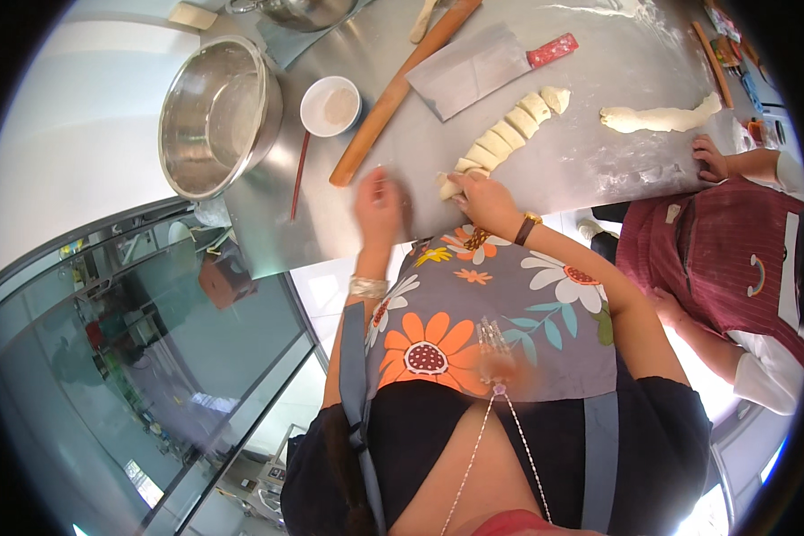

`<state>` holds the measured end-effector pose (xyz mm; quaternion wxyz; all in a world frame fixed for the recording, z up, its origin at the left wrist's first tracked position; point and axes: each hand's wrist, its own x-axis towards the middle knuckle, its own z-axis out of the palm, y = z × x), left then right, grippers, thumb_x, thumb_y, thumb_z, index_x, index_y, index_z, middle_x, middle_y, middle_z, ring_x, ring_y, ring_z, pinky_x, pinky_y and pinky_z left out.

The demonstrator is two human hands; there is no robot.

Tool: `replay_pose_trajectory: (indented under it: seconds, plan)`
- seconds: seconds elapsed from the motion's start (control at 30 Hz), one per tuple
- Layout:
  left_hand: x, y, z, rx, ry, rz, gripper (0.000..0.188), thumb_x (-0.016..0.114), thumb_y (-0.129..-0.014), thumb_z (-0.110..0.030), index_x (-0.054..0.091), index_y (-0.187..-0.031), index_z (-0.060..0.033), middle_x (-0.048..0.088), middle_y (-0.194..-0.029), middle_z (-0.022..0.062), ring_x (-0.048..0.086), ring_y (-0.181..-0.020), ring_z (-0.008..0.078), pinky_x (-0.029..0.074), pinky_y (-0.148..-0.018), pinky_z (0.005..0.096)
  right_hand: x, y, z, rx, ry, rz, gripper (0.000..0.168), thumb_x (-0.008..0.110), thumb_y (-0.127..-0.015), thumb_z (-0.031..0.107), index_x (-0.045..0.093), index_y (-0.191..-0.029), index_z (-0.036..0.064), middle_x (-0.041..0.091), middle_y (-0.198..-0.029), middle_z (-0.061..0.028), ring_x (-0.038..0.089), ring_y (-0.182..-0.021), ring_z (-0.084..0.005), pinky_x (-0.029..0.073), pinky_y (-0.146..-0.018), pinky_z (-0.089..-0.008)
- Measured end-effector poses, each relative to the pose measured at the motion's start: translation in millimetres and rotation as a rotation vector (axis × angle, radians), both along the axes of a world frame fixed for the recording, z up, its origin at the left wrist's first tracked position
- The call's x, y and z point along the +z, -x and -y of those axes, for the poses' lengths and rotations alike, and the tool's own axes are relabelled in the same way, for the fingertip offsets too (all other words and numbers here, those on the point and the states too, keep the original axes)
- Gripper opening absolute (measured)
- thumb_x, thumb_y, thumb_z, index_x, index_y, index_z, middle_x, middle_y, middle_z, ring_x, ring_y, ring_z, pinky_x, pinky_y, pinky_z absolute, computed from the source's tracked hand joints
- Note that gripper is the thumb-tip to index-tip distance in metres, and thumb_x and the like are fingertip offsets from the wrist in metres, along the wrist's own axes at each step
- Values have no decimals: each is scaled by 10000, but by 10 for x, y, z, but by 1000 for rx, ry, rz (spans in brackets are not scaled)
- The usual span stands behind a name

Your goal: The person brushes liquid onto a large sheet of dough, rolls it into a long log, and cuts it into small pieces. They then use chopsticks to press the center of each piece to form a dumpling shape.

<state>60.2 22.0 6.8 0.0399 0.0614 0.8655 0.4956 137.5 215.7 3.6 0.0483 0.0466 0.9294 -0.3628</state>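
My right hand [488,199], with a watch on its wrist, grips a small dough piece [449,187] at the near end of a row of cut dough pieces [499,144]. The row runs diagonally away to the right across the metal table. My left hand [378,204] is motion-blurred over the table's near edge, left of that dough; its fingers look curled, and whether they hold anything is unclear. Beyond the row lies a broad-bladed cleaver [472,70] with a red handle. A long wooden rolling pin [402,87] rests diagonally between the cleaver and a white bowl.
On the steel table [261,234] stand a large metal basin [221,120] and the white bowl [331,106] with pale powder. A thin reddish stick [300,177] lies nearby. At right are a dough strip [660,117] and a co-worker in a red apron [703,254], one hand at the table.
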Motion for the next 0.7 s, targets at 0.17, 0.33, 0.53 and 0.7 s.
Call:
replay_pose_trajectory:
  seconds: [0.17, 0.33, 0.53, 0.7]
  plan:
    - [-92, -124, -424, -344, 54, 265, 271, 621, -838, -115, 602, -1089, -18, 625, -1020, 131, 623, -861, 205, 498, -725, 288, 75, -84, -2, -151, 183, 23, 282, 633, -790, 149, 605, -1048, 39, 629, -825, -162, 621, -758, -312, 491, -676, -395]
    - [-113, -236, -487, -444, -6, -23, 281, 681, -749, -32, 593, -1015, -9, 605, -936, 118, 608, -785, 230, 491, -660, 310, 80, -112, -123, -556, 291, 118, 200, 634, -801, 169, 635, -850, -24, 643, -734, -191, 644, -688, -312, 499, -635, -354]
    - [-188, -193, -432, -469, 48, -204, 245, 686, -717, -8, 575, -935, -21, 593, -902, 113, 570, -749, 260, 473, -655, 329, 50, -160, 45, -546, 311, 73, 285, 664, -781, 218, 630, -884, -47, 651, -743, -185, 653, -705, -297, 506, -656, -349]
    - [-125, -247, -229, -375, -70, -138, 210, 662, -739, -7, 594, -935, -33, 596, -907, 136, 573, -800, 307, 483, -695, 363, -246, -67, 38, -836, 395, 172, 408, 713, -723, 290, 615, -904, -63, 671, -774, -158, 666, -720, -226, 512, -652, -322]
